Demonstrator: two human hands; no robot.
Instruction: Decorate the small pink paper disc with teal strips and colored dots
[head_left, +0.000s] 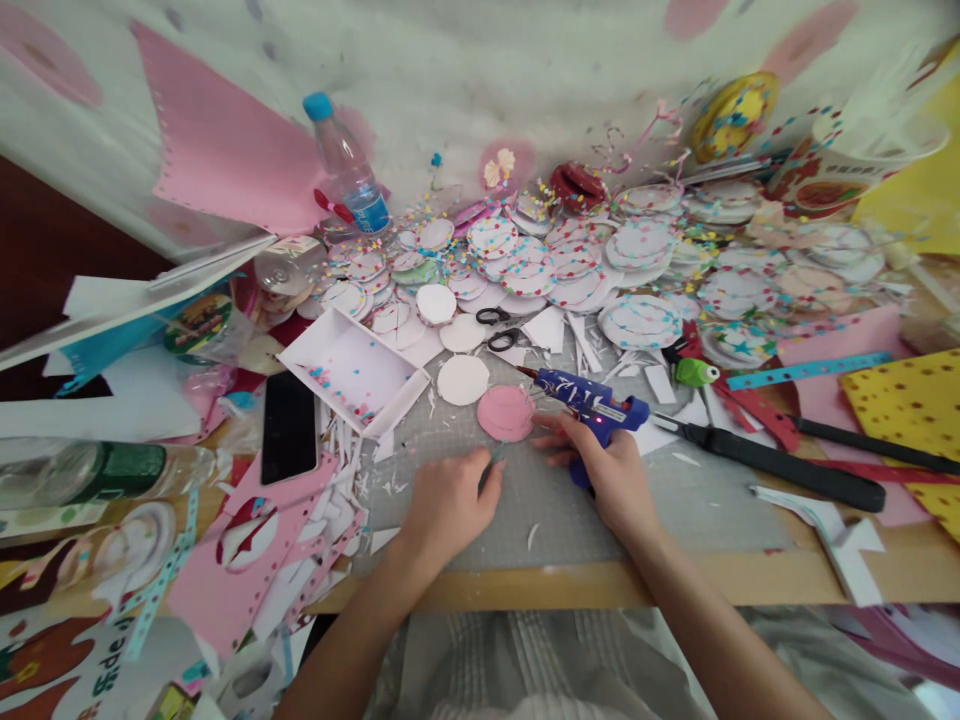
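A blue glue gun lies over the grey cutting mat, its nozzle pointing left. My right hand is at the glue gun's handle with the fingers wrapped round it. Just left of the nozzle lies a pink paper disc. My left hand rests below the disc, its fingers curled in; what they hold, if anything, is hidden. Above the pink disc is a white paper disc. Black scissors lie behind it, beside paper scraps.
An open white box and a black phone are on the left. Many decorated discs fill the back, near an upright bottle. A black-handled tool and a yellow sheet lie right.
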